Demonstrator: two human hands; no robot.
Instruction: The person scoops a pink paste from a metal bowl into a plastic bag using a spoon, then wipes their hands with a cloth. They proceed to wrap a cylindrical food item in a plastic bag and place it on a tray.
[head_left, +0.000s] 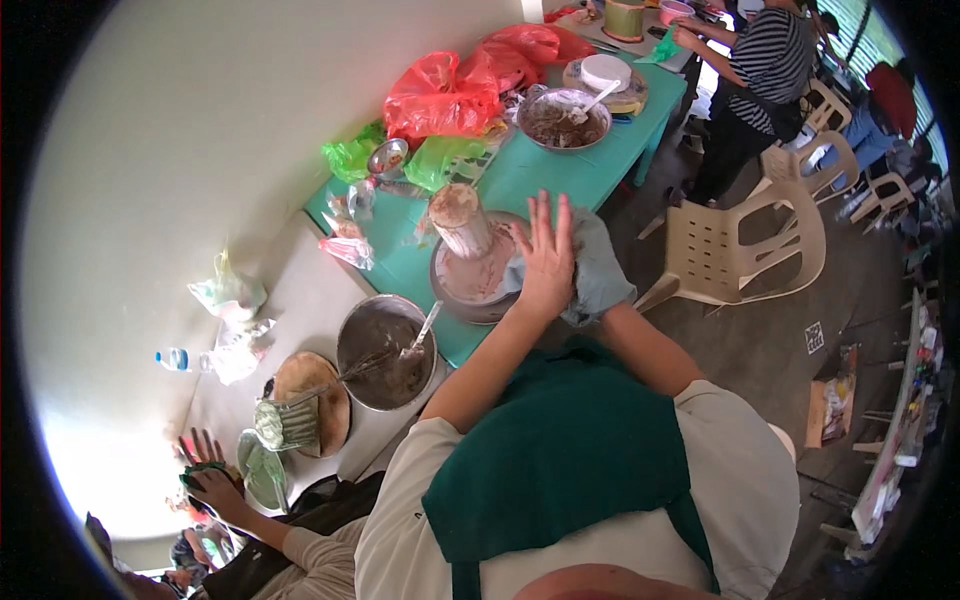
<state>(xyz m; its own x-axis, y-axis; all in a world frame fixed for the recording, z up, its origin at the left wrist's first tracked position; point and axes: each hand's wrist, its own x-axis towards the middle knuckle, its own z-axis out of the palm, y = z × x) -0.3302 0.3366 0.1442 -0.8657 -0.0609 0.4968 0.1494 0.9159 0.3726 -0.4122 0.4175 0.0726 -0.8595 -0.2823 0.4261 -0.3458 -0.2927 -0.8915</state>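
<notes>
My left hand (549, 262) is held out flat with its fingers spread. Its inner side rests against a grey-blue cloth (604, 266), and a bit of the cloth shows left of the wrist. The cloth covers my right hand, whose fingers are hidden; it appears to grip the cloth. Just left of my hands, a round metal basin (495, 311) holds pinkish-brown paste. An upright cylinder (466, 232), coated in pale paste with a browner top, stands in it. Both hands are above the near edge of the green table (409, 259).
A metal pot (386, 292) of brown mixture holds a whisk (365, 367) and spatula (424, 330). Behind are a mixing bowl (562, 146) and red plastic bags (442, 97). Plastic chairs (705, 240) stand right. Another person's hand (217, 491) is at left, near a green-coated cylinder (300, 421).
</notes>
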